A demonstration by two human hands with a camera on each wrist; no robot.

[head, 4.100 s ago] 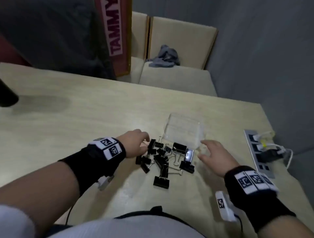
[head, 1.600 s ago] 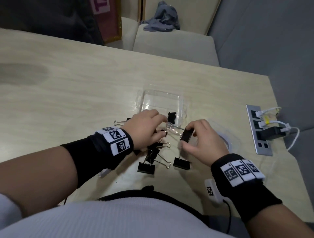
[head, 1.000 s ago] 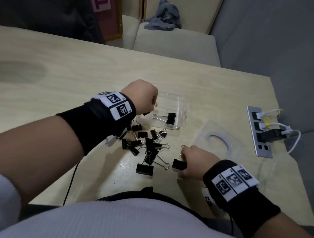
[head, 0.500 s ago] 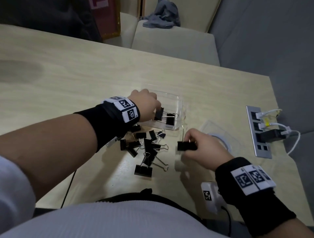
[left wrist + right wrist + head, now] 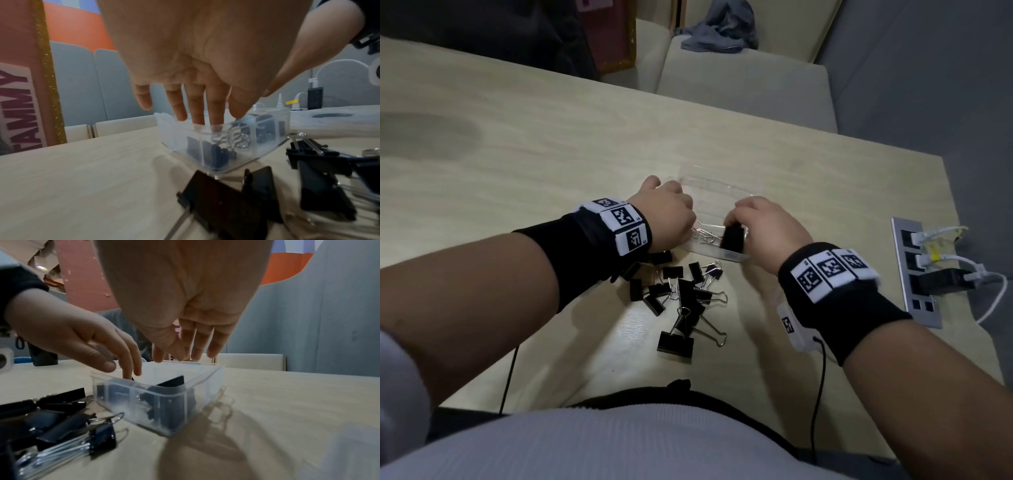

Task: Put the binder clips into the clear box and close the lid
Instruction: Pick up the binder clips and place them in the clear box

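The clear box point(image 5: 709, 182) stands lidless on the table with a few black binder clips point(image 5: 171, 382) inside. My left hand point(image 5: 195, 113) hovers over its near left corner, fingers straight, tips dipping into the box and holding nothing. Just over the box's right side is my right hand point(image 5: 185, 354), fingers extended and empty, with one clip point(image 5: 732, 237) tilted right below it. Several more clips point(image 5: 681, 296) lie in a loose pile on the table in front of the box. The clear lid point(image 5: 329, 115) lies flat to the right of the box.
A power strip point(image 5: 917, 274) with plugs and white cables sits near the table's right edge. Beyond the far edge a beige seat point(image 5: 743, 78) carries a grey cloth point(image 5: 722, 31). A thin black cable point(image 5: 818, 394) hangs from my right wrist.
My right hand carried a clip from the table to the box and let it go. My left hand released its clip and stays over the box.
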